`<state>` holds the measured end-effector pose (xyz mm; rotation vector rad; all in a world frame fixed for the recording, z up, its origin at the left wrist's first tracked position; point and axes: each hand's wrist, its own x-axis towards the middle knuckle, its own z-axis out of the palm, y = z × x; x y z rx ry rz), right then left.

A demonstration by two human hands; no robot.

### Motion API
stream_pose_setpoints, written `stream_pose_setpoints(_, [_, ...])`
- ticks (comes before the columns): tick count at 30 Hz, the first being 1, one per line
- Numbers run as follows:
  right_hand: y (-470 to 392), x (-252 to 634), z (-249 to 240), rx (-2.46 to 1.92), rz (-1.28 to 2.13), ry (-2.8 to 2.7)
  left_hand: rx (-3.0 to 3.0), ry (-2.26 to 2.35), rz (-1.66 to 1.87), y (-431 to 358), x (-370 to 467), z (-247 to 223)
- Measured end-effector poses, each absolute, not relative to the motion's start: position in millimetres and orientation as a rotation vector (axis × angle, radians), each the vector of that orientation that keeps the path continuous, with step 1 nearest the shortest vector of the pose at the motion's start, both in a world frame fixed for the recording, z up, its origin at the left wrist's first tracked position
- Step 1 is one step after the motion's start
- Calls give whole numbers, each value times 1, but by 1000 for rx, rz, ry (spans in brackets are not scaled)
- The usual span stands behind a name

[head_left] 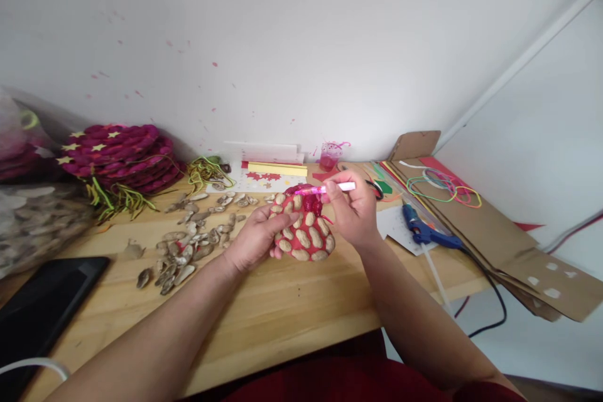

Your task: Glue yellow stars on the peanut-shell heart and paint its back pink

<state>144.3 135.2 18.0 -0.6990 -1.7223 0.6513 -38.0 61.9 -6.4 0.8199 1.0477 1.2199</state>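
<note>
My left hand (259, 235) grips a red disc (306, 235) from its left edge, thumb on top. Peanut shells cover the disc, several of them pale and those at its upper right painted magenta. In my right hand (354, 210) is a paintbrush (346, 186) with a white handle, pinched between thumb and fingers. Its pink-stained end lies over the disc's upper part, at the magenta shells. Behind the hands stands a clear cup (330, 156) of pink paint.
Loose peanut shells (181, 257) lie left of my hands, near a black tablet (47, 301). Magenta discs with yellow stars (122, 157) are stacked at the back left. Rightward are a blue glue gun (426, 229), cardboard (490, 232) and coloured cords (445, 187).
</note>
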Motion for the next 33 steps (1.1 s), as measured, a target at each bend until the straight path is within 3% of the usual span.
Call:
stream_pose_setpoints(26, [140,148,19,-681,625,-1757,802,1042,1144,63,-43,-6])
stream_pose_setpoints(33, [137,147,23,-678,382,-1756,793,1066,1130,63,-42,-4])
